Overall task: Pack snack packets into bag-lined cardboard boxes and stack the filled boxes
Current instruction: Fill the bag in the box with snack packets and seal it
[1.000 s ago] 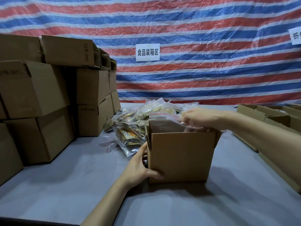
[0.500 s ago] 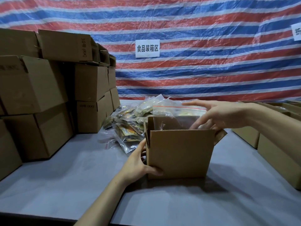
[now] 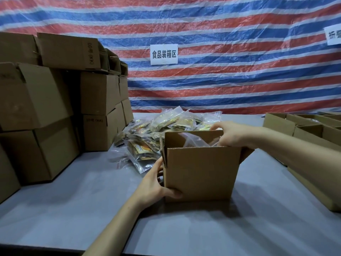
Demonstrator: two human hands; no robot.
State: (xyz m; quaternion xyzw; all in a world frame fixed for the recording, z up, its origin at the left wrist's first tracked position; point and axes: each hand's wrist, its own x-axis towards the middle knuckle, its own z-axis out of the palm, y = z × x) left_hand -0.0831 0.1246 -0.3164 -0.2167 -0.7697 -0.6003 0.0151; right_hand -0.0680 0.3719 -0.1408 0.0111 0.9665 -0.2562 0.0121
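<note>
Open cardboard box (image 3: 201, 172) sits mid-table (image 3: 73, 209), clear bag (image 3: 199, 140) inside. L hand (image 3: 155, 187) grasps its near-left corner, thumb on the front. R hand (image 3: 228, 134) curls at the far-right rim by the bag; can't tell what it pinches. Snack packets (image 3: 166, 122) heaped just behind, stacked boxes (image 3: 36, 98) at left.

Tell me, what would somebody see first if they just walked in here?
Probably the big red, white and blue striped sheet across the back. Then the open cardboard box in the middle, the left hand gripping its near corner and the right hand at its top. Brown boxes tower on the left, beside a shiny pile of snack packets.
</note>
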